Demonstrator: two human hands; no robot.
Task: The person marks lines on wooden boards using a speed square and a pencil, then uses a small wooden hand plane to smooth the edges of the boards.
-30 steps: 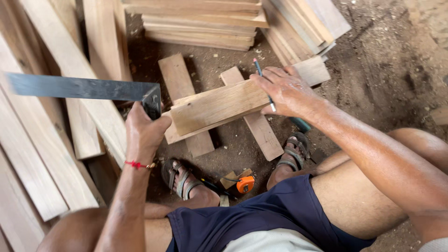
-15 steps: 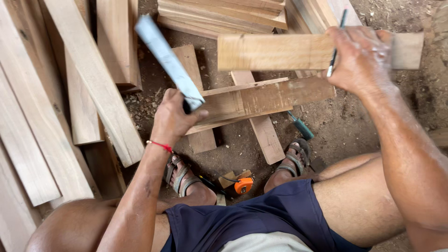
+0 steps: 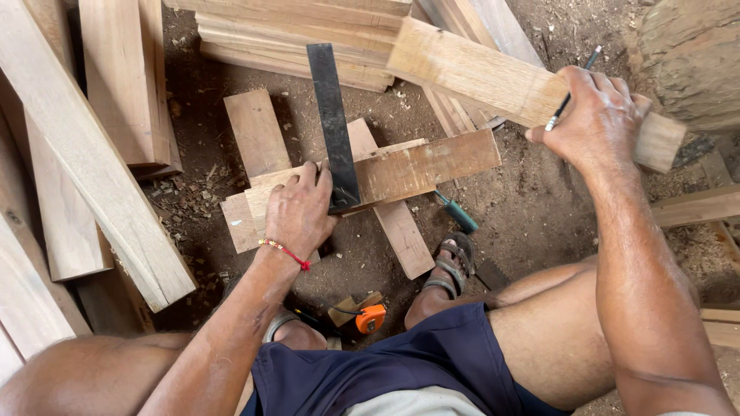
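Wood offcut (image 3: 470, 73) now lifted clear in my right hand (image 3: 593, 123), pencil (image 3: 572, 91) pinched too; left hand (image 3: 299, 212) has swung the square (image 3: 333, 127) onto the plank (image 3: 416, 166), gripping it.

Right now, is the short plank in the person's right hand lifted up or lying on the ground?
Lifted. The right hand grips the short plank clear above the dirt floor, with a pencil held in the same hand.

A seated person's left hand (image 3: 299, 214) presses palm-down, fingers curled in a closed grip, a red cord around the wrist. The right hand (image 3: 597, 119) is raised at far right, fingers clenched, forearm running back toward the bare knees.
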